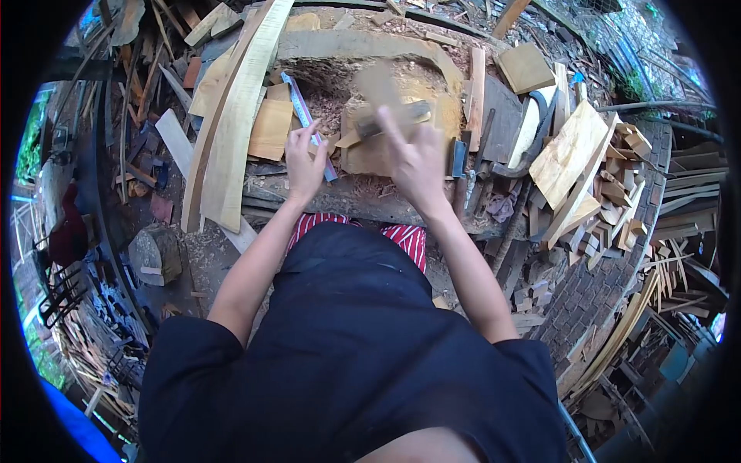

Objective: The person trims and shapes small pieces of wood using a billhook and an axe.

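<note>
A purple-and-white ruler-like strip with blue ends (pixel 298 101) lies slanted over the wood shavings. My left hand (pixel 305 163) is closed at its lower half, thumb and fingertips on either side of it. Smeared by motion, my right hand (pixel 417 163) has its index finger stretched forward and its other fingers bent. Just past that fingertip is a blurred flat piece of wood (pixel 377 85), with no clear grip on it. Below that piece, a dark-topped wooden piece (pixel 395 119) rests on a pale wooden block (pixel 367 160).
A hollowed wooden work surface (pixel 363 45) holds shavings. Long boards (pixel 243 131) lean at the left, beside a small block (pixel 270 129). At the right are a curved dark tool (pixel 543 127), a pale board (pixel 569 153) and heaped offcuts (pixel 610 197). A stump (pixel 157 253) stands lower left.
</note>
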